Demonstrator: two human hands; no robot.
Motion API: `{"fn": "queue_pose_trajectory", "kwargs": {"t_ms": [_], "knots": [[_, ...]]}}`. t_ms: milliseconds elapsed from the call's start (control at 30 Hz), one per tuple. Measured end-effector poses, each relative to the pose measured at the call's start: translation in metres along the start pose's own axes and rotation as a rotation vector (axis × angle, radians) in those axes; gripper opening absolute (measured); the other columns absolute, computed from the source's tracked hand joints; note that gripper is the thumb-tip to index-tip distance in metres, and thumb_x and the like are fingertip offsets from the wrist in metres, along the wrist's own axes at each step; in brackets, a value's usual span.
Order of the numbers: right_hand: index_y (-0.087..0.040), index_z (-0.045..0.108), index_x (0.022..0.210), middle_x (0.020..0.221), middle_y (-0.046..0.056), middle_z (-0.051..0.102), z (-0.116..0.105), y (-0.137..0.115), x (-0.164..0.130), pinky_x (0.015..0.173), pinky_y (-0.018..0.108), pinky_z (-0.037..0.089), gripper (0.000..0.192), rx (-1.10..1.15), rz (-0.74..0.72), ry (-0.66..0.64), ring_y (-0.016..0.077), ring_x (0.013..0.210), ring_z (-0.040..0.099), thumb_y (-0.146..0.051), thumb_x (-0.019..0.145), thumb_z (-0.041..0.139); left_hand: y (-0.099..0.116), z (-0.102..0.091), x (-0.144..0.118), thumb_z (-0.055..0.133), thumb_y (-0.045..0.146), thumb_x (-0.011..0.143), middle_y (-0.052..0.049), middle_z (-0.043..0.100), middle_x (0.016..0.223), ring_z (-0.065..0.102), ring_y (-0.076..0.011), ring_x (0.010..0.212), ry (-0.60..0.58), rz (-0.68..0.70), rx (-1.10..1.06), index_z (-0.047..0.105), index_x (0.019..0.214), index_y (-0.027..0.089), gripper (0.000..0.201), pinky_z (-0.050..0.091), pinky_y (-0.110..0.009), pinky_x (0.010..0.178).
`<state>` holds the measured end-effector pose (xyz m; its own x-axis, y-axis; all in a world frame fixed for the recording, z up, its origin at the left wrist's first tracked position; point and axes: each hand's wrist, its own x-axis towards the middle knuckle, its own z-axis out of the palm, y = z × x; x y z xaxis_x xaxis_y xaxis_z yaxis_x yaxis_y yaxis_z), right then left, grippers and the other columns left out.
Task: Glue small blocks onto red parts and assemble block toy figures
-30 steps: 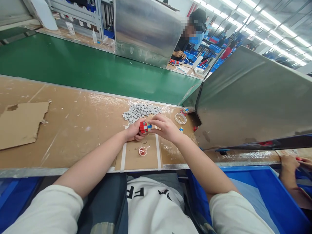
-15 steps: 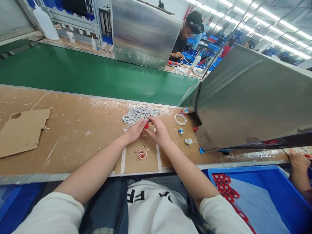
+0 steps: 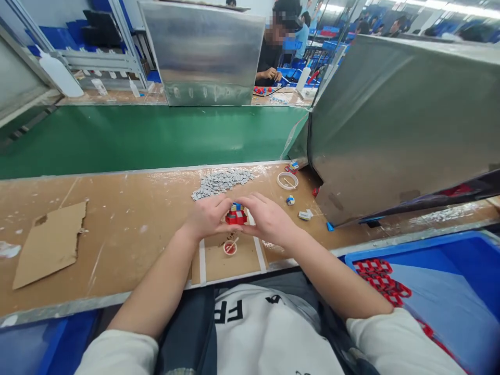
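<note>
Between my left hand (image 3: 207, 216) and my right hand (image 3: 269, 219) is a small red plastic piece (image 3: 236, 217) with blue and yellow parts on top. The fingers of both hands are closed around its sides, and my thumbs meet near its lower edge. My fingers cover part of it. Just below it on the bench sits a small cup (image 3: 230, 249) of reddish stuff with a thin stick in it. Beyond my hands lies a spread heap of small grey flat pieces (image 3: 222, 183).
A white ring (image 3: 287, 180), a small blue-and-white piece (image 3: 290, 200) and a whitish piece (image 3: 305, 214) lie to the right. Torn cardboard (image 3: 54, 245) is at left. A tall panel (image 3: 398, 125) bounds the right. A blue bin (image 3: 464, 255) holds red frames. Across the green strip (image 3: 156, 133) sits another person.
My hands have come slightly nearer to me, and the red piece is turned so that its red front and blue-yellow top show more. The camera view has shifted.
</note>
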<state>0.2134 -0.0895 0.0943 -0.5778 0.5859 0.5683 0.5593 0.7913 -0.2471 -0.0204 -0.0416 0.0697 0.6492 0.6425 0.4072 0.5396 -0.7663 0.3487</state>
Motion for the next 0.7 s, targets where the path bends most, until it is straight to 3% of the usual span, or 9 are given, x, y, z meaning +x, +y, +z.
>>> {"fn": "queue_pose_trajectory", "kwargs": {"t_ms": [200,400,600,700], "knots": [[-0.022,0.051,0.136,0.108,0.011,0.070,-0.041,-0.026,0.004,0.080,0.040,0.058,0.051,0.076,-0.099,0.138,0.0265,0.096,0.067,-0.052,0.100,0.071,0.046,-0.039,-0.002,0.045,0.101,0.080,-0.004,0.045,0.062,0.045,-0.0208,0.059,0.109,0.076,0.179,0.055,0.071,0.024,0.078,0.030,-0.036,0.059],[-0.023,0.061,0.093,0.085,0.008,0.063,-0.064,-0.036,-0.003,0.060,0.036,0.042,0.054,-0.218,-0.260,0.049,0.0221,0.073,0.057,-0.074,0.102,0.047,0.089,-0.058,-0.004,0.024,0.108,0.075,-0.004,0.043,0.060,0.040,-0.0199,0.054,0.115,0.128,0.157,0.053,0.069,0.025,0.088,0.032,-0.037,0.056],[-0.024,0.051,0.074,0.068,0.000,0.047,-0.075,-0.052,-0.018,0.056,0.034,0.029,0.056,-0.259,-0.298,0.129,0.0168,0.060,0.042,-0.075,0.098,0.049,0.127,-0.069,-0.004,0.030,0.087,0.099,-0.003,0.047,0.060,0.040,-0.0163,0.052,0.288,0.472,0.164,0.049,0.068,0.023,0.074,0.030,-0.033,0.052],[-0.023,0.048,0.072,0.066,-0.002,0.043,-0.080,-0.059,-0.024,0.057,0.032,0.024,0.056,-0.267,-0.350,0.213,0.0152,0.059,0.037,-0.073,0.098,0.051,0.141,-0.071,0.000,0.034,0.083,0.102,0.000,0.044,0.059,0.035,-0.0140,0.051,0.351,0.564,0.128,0.047,0.068,0.022,0.071,0.027,-0.031,0.050]]}}
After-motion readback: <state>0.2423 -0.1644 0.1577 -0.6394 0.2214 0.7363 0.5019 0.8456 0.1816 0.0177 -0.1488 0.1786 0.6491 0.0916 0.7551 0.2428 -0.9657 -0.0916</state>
